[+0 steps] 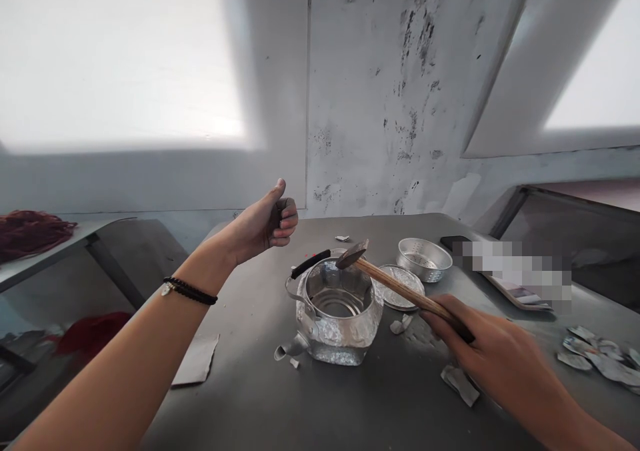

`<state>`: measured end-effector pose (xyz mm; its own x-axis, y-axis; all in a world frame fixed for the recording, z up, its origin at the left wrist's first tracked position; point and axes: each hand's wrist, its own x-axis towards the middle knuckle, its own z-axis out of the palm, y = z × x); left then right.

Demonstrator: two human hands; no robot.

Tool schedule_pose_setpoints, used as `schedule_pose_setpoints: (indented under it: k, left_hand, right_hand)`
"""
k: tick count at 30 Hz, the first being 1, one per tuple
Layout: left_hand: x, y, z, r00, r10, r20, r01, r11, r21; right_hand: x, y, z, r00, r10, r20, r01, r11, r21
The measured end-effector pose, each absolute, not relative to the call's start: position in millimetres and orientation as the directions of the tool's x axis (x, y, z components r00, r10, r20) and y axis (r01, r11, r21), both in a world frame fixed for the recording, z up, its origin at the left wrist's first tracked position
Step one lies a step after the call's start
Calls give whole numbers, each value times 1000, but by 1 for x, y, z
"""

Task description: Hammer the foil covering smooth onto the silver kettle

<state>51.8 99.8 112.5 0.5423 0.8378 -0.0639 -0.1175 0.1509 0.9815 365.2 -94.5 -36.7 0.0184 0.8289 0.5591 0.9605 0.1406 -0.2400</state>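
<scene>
A dented aluminium kettle [336,317] without its lid stands on the grey metal table [320,404], spout toward me at the lower left. My right hand [493,354] grips the wooden handle of a hammer [395,283]. The hammer's metal head hovers over the kettle's far rim. My left hand [267,224] is raised above the table's far left, fingers curled into a loose fist with the thumb up, nothing in it. A black beaded bracelet circles that wrist.
Behind the kettle lie a round lid [401,286] and a small perforated metal bowl [424,259]. Metal scraps [603,361] are scattered at the right edge, a folded card [197,361] at the left. A dark phone [453,243] rests near a stained white wall.
</scene>
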Motion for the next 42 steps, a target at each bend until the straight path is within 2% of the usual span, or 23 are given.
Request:
schedule_pose_setpoints:
  k: [9, 16, 26, 31, 33, 35, 36, 37, 38, 40, 41, 42]
  left_hand:
    - [48, 106, 106, 577, 816, -36, -88, 106, 990]
    - [46, 109, 103, 601, 799, -16, -97, 92, 991]
    - [45, 108, 102, 614, 789, -3, -84, 69, 994]
    - [43, 110, 100, 587, 810, -4, -70, 56, 996]
    - [43, 108, 101, 575, 818, 11, -52, 23, 998]
    - [46, 106, 101, 526, 848, 61, 41, -97, 994]
    - [47, 105, 101, 476, 872, 112, 158, -211, 965]
    - [49, 105, 99, 413, 890, 192, 331, -343, 879]
    - [49, 105, 96, 353, 887, 298, 531, -453, 716]
    - [47, 110, 84, 321, 802, 504, 838, -488, 243]
    - [44, 115, 76, 346, 752, 561, 895, -444, 44]
    - [40, 121, 66, 393, 728, 562, 901, -428, -75]
  right_hand:
    - [375, -90, -40, -49, 817, 574, 963, 191, -190]
    - [377, -88, -39, -52, 836, 546, 952, 206, -226]
    - [380, -88, -45, -65, 827, 558, 956, 213, -204]
    - [379, -87, -43, -55, 854, 518, 943, 214, -253]
    - [379, -87, -42, -48, 850, 524, 943, 212, -257]
    - [378, -87, -42, -53, 847, 528, 943, 216, -252]
    - [379, -87, -42, -56, 848, 527, 944, 217, -249]
    - [379, -87, -42, -62, 850, 523, 943, 221, -248]
    - [380, -87, -42, -63, 854, 517, 943, 220, -250]
    - [382, -87, -43, -54, 859, 510, 945, 209, -252]
    - [382, -87, -43, -48, 861, 507, 946, 203, -254]
    - [382, -87, -44, -44, 863, 503, 946, 198, -257]
